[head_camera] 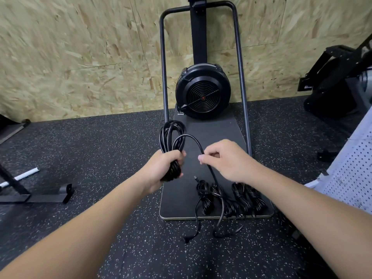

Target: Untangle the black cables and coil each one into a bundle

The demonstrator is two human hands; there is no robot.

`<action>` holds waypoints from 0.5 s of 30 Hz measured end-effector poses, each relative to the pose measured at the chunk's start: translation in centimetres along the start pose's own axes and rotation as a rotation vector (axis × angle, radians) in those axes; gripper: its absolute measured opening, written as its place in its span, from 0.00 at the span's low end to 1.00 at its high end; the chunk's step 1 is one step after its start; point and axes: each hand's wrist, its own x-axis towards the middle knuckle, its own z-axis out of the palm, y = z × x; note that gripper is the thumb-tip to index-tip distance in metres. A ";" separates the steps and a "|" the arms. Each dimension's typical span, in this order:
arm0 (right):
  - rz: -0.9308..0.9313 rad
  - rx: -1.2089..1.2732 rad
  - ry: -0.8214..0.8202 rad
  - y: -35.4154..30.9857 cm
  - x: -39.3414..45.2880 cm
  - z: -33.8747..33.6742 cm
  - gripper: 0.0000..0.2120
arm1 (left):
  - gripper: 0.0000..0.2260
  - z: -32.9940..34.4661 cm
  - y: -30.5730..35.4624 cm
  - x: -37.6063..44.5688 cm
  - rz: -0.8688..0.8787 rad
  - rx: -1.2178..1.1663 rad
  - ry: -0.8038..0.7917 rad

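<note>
My left hand (164, 168) grips a coil of black cable (171, 137) around its middle, loops standing up above the fist. One loose strand (193, 140) arcs from the coil over to my right hand (225, 161), which pinches it between thumb and fingers. Below the right hand that strand runs down to the floor (218, 222). Several coiled black cable bundles (231, 198) lie side by side on the near end of a black platform (177, 206). One bundle's tail with a plug (188, 239) trails off the platform onto the floor.
The platform belongs to an exercise machine with a round black fan housing (203, 91) and a tall tube frame (164, 67) against a chipboard wall. A black metal stand (36, 195) lies left on the speckled rubber floor. Dark equipment (338, 77) and a perforated white panel (354, 170) stand right.
</note>
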 end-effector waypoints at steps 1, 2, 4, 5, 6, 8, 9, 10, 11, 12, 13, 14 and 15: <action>0.000 0.018 0.027 -0.4 0.0 0.2 0.16 | 0.12 0.3 -0.1 -0.2 0.002 -0.004 -0.029; 0.001 0.054 0.056 -0.8 0.0 0.4 0.15 | 0.10 0.6 -0.3 -0.3 0.006 -0.004 -0.059; -0.009 0.152 0.134 -1.5 0.0 0.6 0.14 | 0.08 1.1 -0.6 -0.6 0.021 0.025 -0.143; -0.015 0.196 0.178 -1.8 0.1 0.7 0.13 | 0.08 1.3 -0.9 -0.8 0.025 0.029 -0.190; -0.014 0.243 0.223 -2.0 0.0 0.8 0.12 | 0.06 1.8 -1.0 -1.1 0.027 0.015 -0.232; 0.010 0.342 0.298 -2.4 0.0 0.8 0.11 | 0.05 2.8 -1.1 -1.5 0.027 -0.044 -0.262; 0.018 0.366 0.329 -2.6 -0.1 0.8 0.11 | 0.04 3.3 -1.1 -1.7 0.028 -0.070 -0.265; 0.017 0.366 0.358 -2.6 -0.2 0.8 0.10 | 0.05 3.7 -1.1 -1.8 0.023 -0.089 -0.267; 0.013 0.355 0.389 -2.6 -0.3 0.7 0.08 | 0.06 4.0 -1.1 -1.9 0.010 -0.100 -0.271; 0.008 0.348 0.419 -2.6 -0.3 0.6 0.05 | 0.07 4.1 -1.1 -2.0 -0.006 -0.108 -0.275; 0.001 0.355 0.440 -2.7 -0.4 0.5 0.03 | 0.09 4.2 -1.1 -2.0 -0.014 -0.111 -0.284; -0.008 0.372 0.453 -2.6 -0.4 0.4 0.03 | 0.09 4.3 -1.1 -1.9 -0.008 -0.111 -0.288; -0.017 0.390 0.456 -2.6 -0.4 0.2 0.04 | 0.09 4.2 -1.2 -1.8 0.008 -0.111 -0.278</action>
